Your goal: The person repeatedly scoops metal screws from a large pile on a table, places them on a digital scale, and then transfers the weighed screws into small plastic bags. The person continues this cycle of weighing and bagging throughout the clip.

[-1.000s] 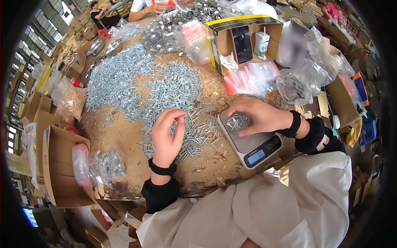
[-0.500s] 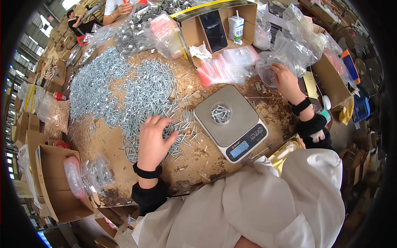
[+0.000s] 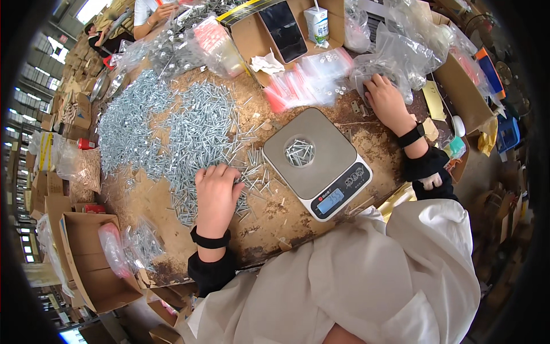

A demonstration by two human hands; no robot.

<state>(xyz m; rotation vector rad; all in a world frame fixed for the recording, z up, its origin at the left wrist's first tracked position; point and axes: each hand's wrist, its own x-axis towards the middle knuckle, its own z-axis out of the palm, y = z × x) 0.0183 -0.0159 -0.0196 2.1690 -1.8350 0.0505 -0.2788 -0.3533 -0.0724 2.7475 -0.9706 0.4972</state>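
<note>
A large pile of silver screws (image 3: 200, 123) covers the left half of the table. My left hand (image 3: 217, 192) rests on its near right edge, fingers curled in and closed over some screws. On the scale (image 3: 281, 135) stands a small clear round dish (image 3: 310, 156) holding several screws (image 3: 298, 152); its display (image 3: 330, 202) is lit. At the upper right, my right hand (image 3: 388, 103) is at a clear plastic bag (image 3: 366, 66) with small greyish pieces inside. Its fingers are bent down into the bag's mouth, and their tips are hidden.
Behind the scale lie small clear zip bags (image 3: 309, 83) with red edges and several small washers. An open carton (image 3: 249, 43) holds a phone (image 3: 283, 31) and a drink carton (image 3: 317, 26). An open box (image 3: 94, 258) stands at the left. Another person's hand (image 3: 165, 11) shows at the far side.
The left hand's spread fingers have closed onto the screws. My right hand has moved down into the plastic bag's mouth. The whole view has shifted slightly.
</note>
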